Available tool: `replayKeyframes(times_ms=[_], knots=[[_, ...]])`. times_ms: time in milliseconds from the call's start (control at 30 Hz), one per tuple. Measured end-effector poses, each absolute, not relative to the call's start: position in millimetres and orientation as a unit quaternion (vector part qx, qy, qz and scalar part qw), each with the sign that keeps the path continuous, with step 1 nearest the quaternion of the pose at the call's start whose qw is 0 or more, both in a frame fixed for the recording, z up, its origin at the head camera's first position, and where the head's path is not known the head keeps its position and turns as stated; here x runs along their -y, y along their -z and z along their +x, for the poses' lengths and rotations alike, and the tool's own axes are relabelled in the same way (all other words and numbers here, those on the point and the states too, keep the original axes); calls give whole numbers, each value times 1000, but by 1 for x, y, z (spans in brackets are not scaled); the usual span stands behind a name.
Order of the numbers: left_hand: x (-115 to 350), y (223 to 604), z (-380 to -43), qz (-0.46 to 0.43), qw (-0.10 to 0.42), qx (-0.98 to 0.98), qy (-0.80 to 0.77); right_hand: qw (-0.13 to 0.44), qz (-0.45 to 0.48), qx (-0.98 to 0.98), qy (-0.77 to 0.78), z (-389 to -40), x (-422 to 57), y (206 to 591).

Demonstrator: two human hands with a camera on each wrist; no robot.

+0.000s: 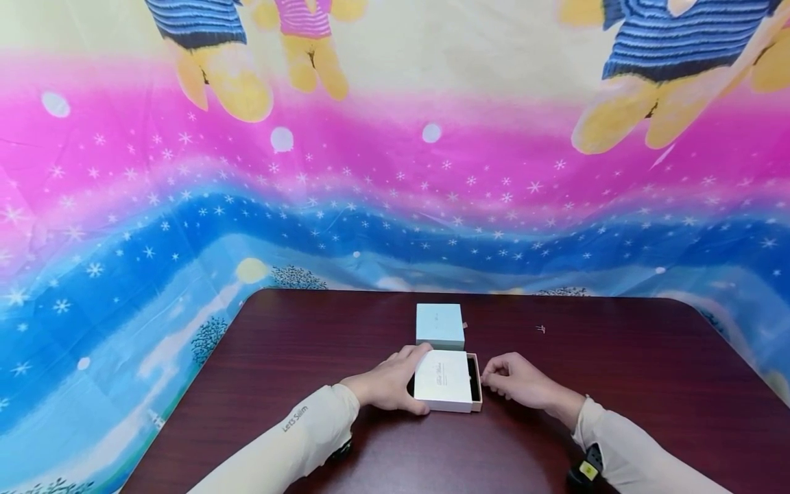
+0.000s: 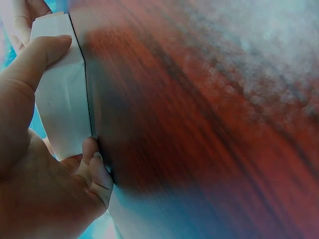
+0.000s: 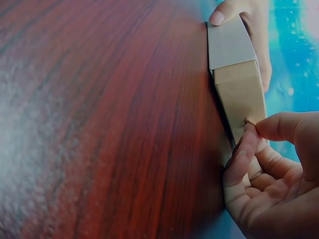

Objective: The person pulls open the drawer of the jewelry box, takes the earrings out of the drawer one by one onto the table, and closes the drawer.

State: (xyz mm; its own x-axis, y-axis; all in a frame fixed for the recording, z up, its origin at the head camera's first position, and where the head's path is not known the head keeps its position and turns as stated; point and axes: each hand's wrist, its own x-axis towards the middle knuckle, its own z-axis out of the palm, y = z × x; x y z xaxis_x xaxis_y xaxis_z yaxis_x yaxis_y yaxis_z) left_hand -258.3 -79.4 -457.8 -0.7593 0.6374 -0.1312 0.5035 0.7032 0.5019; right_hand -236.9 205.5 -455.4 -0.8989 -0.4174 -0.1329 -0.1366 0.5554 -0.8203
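A white drawer-style box (image 1: 441, 377) with small lettering on top lies on the table, its cream drawer (image 1: 476, 384) standing a little way out at the right, dark inside. My left hand (image 1: 391, 381) grips the white sleeve from the left, thumb on the near side and fingers around the far side. In the right wrist view, my right hand (image 3: 269, 164) pinches a small pull tab (image 3: 247, 121) on the drawer's end between thumb and forefinger. The box's side wall (image 2: 62, 99) shows beneath my left thumb in the left wrist view. What the drawer holds is too dark to tell.
A pale blue box (image 1: 439, 324) with a small tab at its right side stands just behind the white one. Small thin silvery pieces (image 1: 540, 329) lie at the back right of the dark red wooden table (image 1: 308, 329). A printed cloth (image 1: 395, 206) hangs behind.
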Motion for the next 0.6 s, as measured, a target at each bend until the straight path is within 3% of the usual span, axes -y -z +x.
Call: replayKeyframes(times_ms=[600], knots=[[79,458,-258,312,148,-912,-222,156,-159,-862,456,-236,-209,457]])
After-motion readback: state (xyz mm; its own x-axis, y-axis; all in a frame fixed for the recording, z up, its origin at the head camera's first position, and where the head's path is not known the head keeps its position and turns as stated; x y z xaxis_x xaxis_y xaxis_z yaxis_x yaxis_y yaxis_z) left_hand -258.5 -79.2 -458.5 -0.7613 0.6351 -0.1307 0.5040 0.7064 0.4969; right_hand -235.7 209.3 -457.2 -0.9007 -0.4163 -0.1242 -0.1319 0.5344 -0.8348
